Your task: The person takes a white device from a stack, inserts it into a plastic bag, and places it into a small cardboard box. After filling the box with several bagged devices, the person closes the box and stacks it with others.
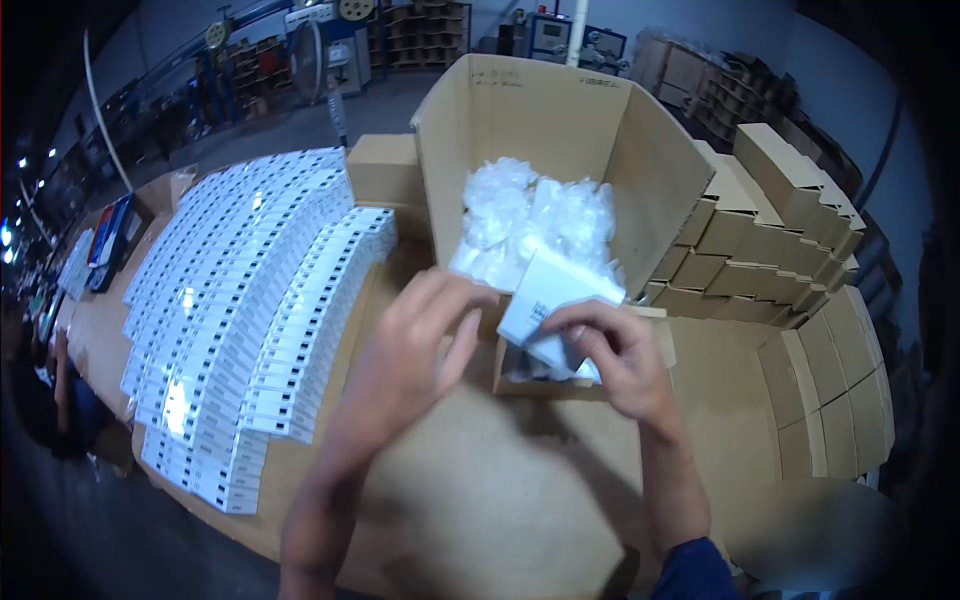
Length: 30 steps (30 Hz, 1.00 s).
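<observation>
My right hand (615,355) pinches a flat white box (548,305) with dark print on its face, thumb on one side and fingers on the other. The white box is tilted above a small open cardboard box (515,378), whose inside is mostly hidden. To the left of it, my left hand (425,335) is raised with thumb and fingers apart, holding nothing. Behind both hands stands a large open carton (550,110) with clear plastic air cushions (555,215) in it.
Long rows of white boxes (225,290) with black marks cover the left of the table (480,500). Folded brown cartons (740,240) are stacked at the right, with more cartons (835,390) nearer. A closed brown box (385,170) sits behind the rows.
</observation>
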{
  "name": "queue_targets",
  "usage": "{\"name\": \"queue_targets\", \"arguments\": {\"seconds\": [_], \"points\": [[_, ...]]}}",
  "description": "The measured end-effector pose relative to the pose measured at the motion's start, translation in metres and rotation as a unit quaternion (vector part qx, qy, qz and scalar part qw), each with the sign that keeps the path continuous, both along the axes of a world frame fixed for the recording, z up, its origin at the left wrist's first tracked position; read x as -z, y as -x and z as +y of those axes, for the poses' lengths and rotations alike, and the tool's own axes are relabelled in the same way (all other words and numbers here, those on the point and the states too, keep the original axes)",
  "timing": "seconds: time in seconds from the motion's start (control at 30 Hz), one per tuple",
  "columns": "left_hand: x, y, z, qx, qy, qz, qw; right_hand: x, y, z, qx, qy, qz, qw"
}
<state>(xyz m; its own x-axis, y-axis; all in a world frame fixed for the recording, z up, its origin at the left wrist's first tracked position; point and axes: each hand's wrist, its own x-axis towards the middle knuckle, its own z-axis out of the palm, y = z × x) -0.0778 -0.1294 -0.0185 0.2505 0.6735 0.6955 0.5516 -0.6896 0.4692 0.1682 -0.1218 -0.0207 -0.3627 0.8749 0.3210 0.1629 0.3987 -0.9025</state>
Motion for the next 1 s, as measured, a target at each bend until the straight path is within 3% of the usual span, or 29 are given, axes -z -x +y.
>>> {"name": "queue_targets", "arguments": {"seconds": [0.07,0.13,0.17,0.23,0.37,0.47,0.57,0.7,0.77,0.8,0.83,0.93,0.97,1.0], "points": [[-0.004,-0.018,0.067,-0.004,-0.024,0.056,0.998,-0.008,-0.021,0.039,0.100,-0.130,-0.080,0.983],[0.005,-0.037,0.143,-0.057,0.008,0.099,0.993,-0.024,-0.035,0.072,0.167,-0.111,-0.138,0.970],[0.009,-0.050,0.174,-0.147,0.009,0.144,0.979,-0.024,-0.039,0.094,0.186,-0.130,-0.132,0.965],[0.032,-0.062,0.240,-0.222,-0.030,0.202,0.953,-0.022,-0.042,0.125,0.210,-0.142,-0.124,0.959],[0.049,-0.067,0.293,-0.245,0.070,0.260,0.931,-0.014,-0.040,0.160,0.221,-0.171,-0.131,0.951],[0.056,-0.059,0.308,-0.210,0.097,0.193,0.954,-0.010,-0.037,0.177,0.217,-0.163,-0.148,0.951],[0.025,-0.067,0.275,-0.164,0.095,0.053,0.981,-0.006,-0.037,0.190,0.212,-0.189,-0.175,0.943],[0.006,-0.065,0.248,-0.046,0.107,-0.014,0.993,-0.001,-0.030,0.196,0.245,-0.297,-0.156,0.910],[0.006,-0.069,0.235,0.003,0.108,-0.043,0.993,-0.008,-0.032,0.197,0.194,-0.192,-0.128,0.954],[0.007,-0.075,0.227,0.016,0.108,-0.062,0.992,-0.012,-0.033,0.195,0.168,-0.138,-0.112,0.970],[0.005,-0.079,0.222,0.028,0.106,-0.081,0.991,-0.010,-0.032,0.195,0.168,-0.166,-0.101,0.966],[-0.010,-0.081,0.210,-0.007,0.207,-0.140,0.968,-0.023,-0.032,0.179,0.122,-0.091,-0.105,0.983],[-0.010,-0.079,0.209,0.028,0.252,-0.204,0.946,-0.014,-0.031,0.181,0.140,-0.162,-0.067,0.975],[-0.007,-0.077,0.211,0.062,0.294,-0.266,0.916,-0.013,-0.031,0.179,0.131,-0.125,-0.065,0.981]]}}
